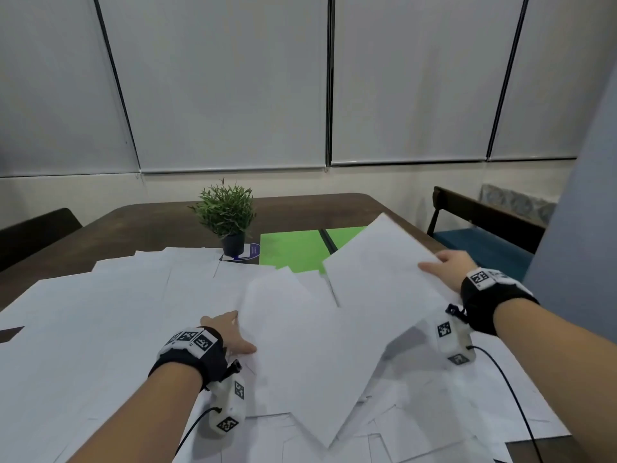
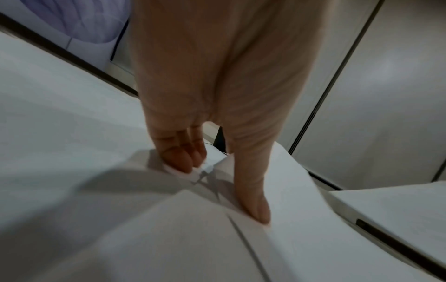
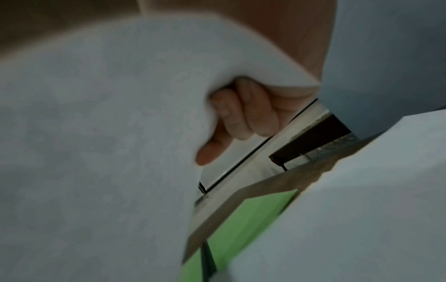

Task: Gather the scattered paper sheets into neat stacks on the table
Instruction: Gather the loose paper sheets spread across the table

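Observation:
Many white paper sheets [image 1: 100,329] lie scattered over the near half of the dark table [image 1: 150,225]. My left hand [image 1: 230,335] pinches the left edge of a lifted sheet [image 1: 300,345]; in the left wrist view the thumb lies on top of that sheet [image 2: 301,238] with the fingers [image 2: 183,158] curled beneath. My right hand [image 1: 447,265] grips the right edge of another raised sheet [image 1: 377,272], held up above the pile. The right wrist view shows that sheet [image 3: 96,133] bending over the curled fingers [image 3: 241,116].
A small potted plant [image 1: 227,218] stands mid-table behind the papers. Green sheets [image 1: 293,248] lie to its right, partly under the white ones. A bench with a blue seat [image 1: 480,242] is at the right; a dark chair back [image 1: 36,232] at the left.

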Available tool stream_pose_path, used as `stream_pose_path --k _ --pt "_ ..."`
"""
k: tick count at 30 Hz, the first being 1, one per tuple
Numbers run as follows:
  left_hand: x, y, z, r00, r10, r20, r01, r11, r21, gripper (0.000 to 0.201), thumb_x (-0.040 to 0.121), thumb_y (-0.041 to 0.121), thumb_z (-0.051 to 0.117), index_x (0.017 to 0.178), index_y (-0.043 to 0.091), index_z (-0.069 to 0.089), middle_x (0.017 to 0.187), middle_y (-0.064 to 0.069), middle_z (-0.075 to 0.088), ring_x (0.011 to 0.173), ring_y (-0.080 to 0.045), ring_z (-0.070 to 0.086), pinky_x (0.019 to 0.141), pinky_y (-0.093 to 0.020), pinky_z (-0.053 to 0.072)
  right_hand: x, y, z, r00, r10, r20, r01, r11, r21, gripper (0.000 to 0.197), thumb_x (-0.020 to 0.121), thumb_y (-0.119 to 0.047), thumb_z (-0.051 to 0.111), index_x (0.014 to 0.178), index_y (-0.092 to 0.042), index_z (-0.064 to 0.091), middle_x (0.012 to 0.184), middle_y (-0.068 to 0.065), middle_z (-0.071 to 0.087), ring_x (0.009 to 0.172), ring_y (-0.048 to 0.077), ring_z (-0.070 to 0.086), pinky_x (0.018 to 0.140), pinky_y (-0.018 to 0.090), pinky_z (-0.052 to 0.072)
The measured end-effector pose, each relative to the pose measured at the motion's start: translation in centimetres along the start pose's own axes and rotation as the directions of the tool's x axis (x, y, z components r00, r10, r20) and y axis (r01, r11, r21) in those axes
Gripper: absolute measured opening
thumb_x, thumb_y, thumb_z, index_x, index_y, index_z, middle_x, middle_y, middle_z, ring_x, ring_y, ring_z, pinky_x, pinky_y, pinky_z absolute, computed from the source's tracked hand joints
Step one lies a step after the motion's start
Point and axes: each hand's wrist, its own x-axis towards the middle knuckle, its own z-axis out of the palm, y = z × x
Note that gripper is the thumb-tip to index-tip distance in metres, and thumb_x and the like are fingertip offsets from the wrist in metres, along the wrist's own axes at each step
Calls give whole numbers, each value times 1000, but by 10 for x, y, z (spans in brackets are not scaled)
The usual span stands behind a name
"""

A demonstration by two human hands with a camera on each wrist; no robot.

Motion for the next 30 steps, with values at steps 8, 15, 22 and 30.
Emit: stream_pose_path --k 8,15,22,30 --pt "20 -2 7 991 -7 -132 -25 971 -236 116 64 37 85 151 13 13 143 -14 42 131 -29 42 106 -36 37 20 -49 -12 944 -113 -310 201 942 268 23 90 -29 62 88 -6 62 87 15 66 82 31 62 76 37 51" --pt "16 13 6 986 -106 -129 48 919 -392 52 92 48 50 104 -1 58 111 -20 64 109 -35 60 89 -34 48 -9 -44 70 993 -11 117 19 998 -63 55 97 -38 52 135 2 49 137 19 52 123 32 52 97 30 40" --pt "6 24 10 989 -141 55 123 535 -836 37 94 50 45 100 14 44 89 -6 50 78 -29 64 64 -30 48 -25 -24 135 943 157 293 -69 955 -290 61 87 -50 60 125 -3 57 131 12 58 119 29 55 94 28 42" --pt "-6 40 8 994 -56 94 96 858 -505 43 89 36 63 113 1 57 89 -14 63 85 -28 62 71 -30 48 -26 -26 153 936 196 294 -120 959 -257 83 71 -35 80 137 -8 38 136 9 50 125 29 49 102 33 42"
